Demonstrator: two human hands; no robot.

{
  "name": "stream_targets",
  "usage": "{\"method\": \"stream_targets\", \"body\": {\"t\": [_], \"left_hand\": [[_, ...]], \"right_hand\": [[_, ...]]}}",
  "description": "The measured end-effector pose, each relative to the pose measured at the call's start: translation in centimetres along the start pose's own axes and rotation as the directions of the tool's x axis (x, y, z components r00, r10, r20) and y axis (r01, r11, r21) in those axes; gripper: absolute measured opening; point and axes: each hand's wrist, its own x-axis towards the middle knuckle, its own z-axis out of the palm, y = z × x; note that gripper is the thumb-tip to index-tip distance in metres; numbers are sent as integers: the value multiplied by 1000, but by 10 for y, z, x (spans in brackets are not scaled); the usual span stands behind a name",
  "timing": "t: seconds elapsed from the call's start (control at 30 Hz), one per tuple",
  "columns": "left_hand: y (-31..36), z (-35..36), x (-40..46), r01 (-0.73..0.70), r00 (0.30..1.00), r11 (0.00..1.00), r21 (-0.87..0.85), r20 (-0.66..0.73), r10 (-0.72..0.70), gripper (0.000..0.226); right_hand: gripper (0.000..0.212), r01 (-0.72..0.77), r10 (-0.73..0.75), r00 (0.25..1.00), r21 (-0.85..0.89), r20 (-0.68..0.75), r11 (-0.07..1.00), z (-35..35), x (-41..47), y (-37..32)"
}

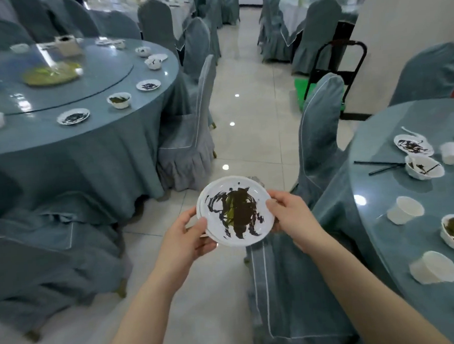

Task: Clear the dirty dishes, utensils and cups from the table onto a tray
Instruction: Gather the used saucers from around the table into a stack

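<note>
Hands, left hand (191, 236) and right hand (289, 212), grip one stack of dirty plates (235, 211).

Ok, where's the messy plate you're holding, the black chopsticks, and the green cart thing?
messy plate (235, 211): head view, on the dark smear at its middle.
black chopsticks (377, 164): head view, midway along the upper stick on the right table.
green cart (303, 88): head view, on its green base behind the chair.

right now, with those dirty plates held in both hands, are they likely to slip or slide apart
Probably stiff: the plates hold flat though the left hand and right hand grip only opposite rims. The offset rims suggest a loose stack that could slide if tilted. The dark sauce looks wet and may run.
</note>
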Motion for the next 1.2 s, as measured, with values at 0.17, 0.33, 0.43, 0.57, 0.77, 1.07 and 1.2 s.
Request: {"method": "stream_targets", "body": {"t": [0.17,0.33,0.43,0.57,0.77,1.07,1.2], "left_hand": [[13,-29,30,30,998,999,-39,48,-29,25],[30,-53,83,63,993,998,-29,102,-60,36],[42,-69,135,75,993,996,-43,91,-71,39],[72,-79,216,76,992,997,-22,106,-74,38],[114,-71,329,83,976,997,0,201,-81,37],[160,2,504,138,912,990,15,388,-133,34],[185,63,575,101,838,992,78,531,-127,34]], "right_hand": [[25,-34,33,999,-11,-40,999,29,32,-8],[23,-47,46,998,-19,-50,999,52,84,-14],[24,-36,37,999,24,-33,999,68,137,-23],[17,-50,56,997,121,-50,991,78,211,-31],[19,-128,175,971,264,-161,956,59,295,-44],[18,-96,304,850,442,-429,892,-19,376,-57],[20,-34,350,736,485,-580,874,-54,398,-59]]}}
